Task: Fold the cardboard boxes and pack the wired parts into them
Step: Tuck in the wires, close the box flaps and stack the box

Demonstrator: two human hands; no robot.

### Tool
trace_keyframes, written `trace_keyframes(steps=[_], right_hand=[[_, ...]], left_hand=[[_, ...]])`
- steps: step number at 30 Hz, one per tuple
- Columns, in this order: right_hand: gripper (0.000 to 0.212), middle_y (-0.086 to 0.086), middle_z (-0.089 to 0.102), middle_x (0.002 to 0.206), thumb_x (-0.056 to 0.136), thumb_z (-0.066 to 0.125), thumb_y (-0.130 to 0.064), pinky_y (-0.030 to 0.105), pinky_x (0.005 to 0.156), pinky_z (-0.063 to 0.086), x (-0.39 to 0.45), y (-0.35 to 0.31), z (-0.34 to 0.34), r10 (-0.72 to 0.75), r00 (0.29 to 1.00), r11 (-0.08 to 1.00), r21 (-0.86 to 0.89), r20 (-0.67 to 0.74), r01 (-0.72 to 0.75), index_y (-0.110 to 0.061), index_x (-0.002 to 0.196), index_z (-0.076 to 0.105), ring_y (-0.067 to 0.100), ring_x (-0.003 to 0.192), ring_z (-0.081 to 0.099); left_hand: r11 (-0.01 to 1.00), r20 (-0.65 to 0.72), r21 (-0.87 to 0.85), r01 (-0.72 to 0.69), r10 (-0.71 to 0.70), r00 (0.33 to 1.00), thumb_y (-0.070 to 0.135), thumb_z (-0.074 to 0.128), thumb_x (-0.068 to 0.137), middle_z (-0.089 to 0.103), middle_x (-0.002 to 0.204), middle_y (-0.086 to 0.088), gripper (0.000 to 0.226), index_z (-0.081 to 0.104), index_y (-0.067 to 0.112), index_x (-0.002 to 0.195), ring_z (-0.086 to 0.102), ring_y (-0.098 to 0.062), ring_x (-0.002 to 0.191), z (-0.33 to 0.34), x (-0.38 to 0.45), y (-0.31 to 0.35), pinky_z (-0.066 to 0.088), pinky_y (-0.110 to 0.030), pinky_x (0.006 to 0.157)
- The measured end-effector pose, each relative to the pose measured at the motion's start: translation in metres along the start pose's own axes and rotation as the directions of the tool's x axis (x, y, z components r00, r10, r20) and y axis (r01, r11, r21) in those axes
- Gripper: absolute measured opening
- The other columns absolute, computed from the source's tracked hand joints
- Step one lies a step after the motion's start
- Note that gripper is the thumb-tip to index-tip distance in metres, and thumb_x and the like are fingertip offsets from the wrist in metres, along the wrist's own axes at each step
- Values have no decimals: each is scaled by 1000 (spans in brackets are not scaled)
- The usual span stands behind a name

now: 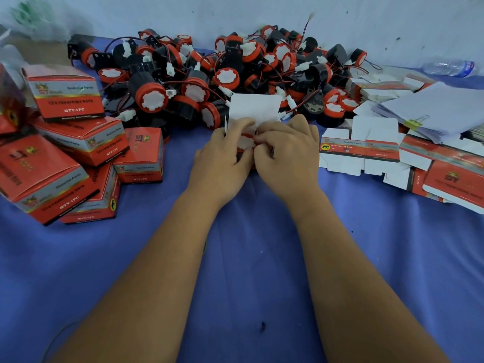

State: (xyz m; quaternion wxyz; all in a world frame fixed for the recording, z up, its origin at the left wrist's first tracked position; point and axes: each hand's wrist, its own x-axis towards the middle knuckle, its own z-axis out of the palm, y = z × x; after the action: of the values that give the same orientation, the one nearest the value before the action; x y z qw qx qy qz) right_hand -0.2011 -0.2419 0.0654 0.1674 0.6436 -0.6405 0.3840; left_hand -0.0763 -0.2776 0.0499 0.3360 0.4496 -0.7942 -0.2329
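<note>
An open red cardboard box [255,107] stands on the blue cloth at the centre, its white lid flap raised toward the far side. A red and white wired part [246,142] sits in its mouth, mostly covered by fingers. My left hand [222,158] grips the box's left side with fingers curled over the part. My right hand [288,155] grips the right side, fingertips pressing at the opening. Behind them lies a big heap of black and red wired parts [209,72].
Several closed red boxes [68,153] are piled at the left. Flat unfolded box blanks [366,150] and a clipped stack of white sheets [434,108] lie at the right. A plastic bottle [449,68] lies at the far right by the wall.
</note>
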Motion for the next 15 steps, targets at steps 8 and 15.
trace_keyframes(steps=[8,15], right_hand=[[16,1,64,75,74,48,-1,30,66,41,-2,-3,-5,264,939,856,502,-220,-123,-4,72,64,19,72,53],[25,-17,67,82,95,52,-6,16,72,50,5,5,3,607,787,540,672,107,-507,-24,90,69,-4,75,60]], left_hand=[[999,-11,32,-14,14,1000,31,44,101,45,141,-3,42,50,40,142,49,-27,123,3,2,-4,44,-49,102],[1000,-44,7,9,-8,999,30,46,101,45,144,-2,39,55,36,138,48,-26,128,6,4,-5,42,-48,106]])
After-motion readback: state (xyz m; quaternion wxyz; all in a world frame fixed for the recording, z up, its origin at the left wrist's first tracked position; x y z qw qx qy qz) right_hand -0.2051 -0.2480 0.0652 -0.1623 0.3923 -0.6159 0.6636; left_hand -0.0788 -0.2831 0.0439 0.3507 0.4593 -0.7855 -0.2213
